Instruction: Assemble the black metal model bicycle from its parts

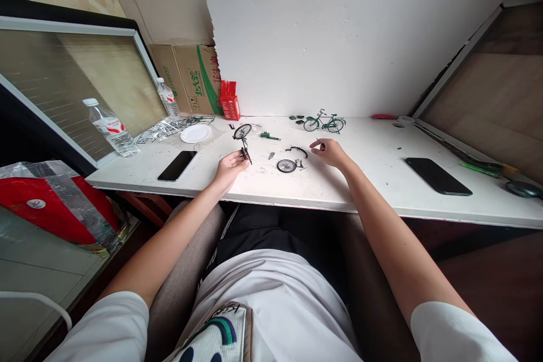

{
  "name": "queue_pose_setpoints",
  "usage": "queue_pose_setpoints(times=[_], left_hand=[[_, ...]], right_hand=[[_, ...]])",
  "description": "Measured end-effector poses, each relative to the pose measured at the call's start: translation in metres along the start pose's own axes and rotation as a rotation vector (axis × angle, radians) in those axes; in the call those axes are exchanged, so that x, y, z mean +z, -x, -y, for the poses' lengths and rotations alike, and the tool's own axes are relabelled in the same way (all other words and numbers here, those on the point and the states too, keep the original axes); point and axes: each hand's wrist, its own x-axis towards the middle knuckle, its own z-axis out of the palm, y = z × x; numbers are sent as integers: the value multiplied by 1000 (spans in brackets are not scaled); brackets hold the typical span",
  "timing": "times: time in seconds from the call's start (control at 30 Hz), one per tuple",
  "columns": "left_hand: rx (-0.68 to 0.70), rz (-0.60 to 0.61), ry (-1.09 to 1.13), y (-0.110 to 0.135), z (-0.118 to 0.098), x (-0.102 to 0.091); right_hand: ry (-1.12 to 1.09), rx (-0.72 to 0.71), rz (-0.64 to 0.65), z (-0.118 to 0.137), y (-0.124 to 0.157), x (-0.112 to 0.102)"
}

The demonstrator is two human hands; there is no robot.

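My left hand is closed on a partly built black model bicycle, raised over the white table with its spoked wheel at the top. My right hand has its fingers pinched together just above the table, with a small dark bit at the fingertips that is too small to name. To its left lie a curved black part, a loose spoked wheel and a small metallic part. A green part lies farther back. Beyond my right hand stands a green model bicycle.
Phones lie at the left and right. A white round lid, water bottles and a parts frame are at the left. A red box stands before a carton. A white board closes the back.
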Motion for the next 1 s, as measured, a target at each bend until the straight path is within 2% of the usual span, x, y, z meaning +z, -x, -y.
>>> queue_pose_setpoints(times=[0.2, 0.43, 0.6, 0.8, 1.0], left_hand=[[8, -24, 17, -3, 4, -2], [-18, -40, 38, -3, 2, -1], [-13, -20, 55, -1, -1, 3], [10, 28, 23, 0, -3, 4], [36, 30, -47, -1, 0, 2]], right_hand=[[-33, 1, -41, -3, 0, 7], [52, -85, -14, 10, 5, 15], [87, -203, -30, 25, 6, 20], [283, -252, 74, 42, -19, 33], [417, -262, 183, 38, -46, 43]])
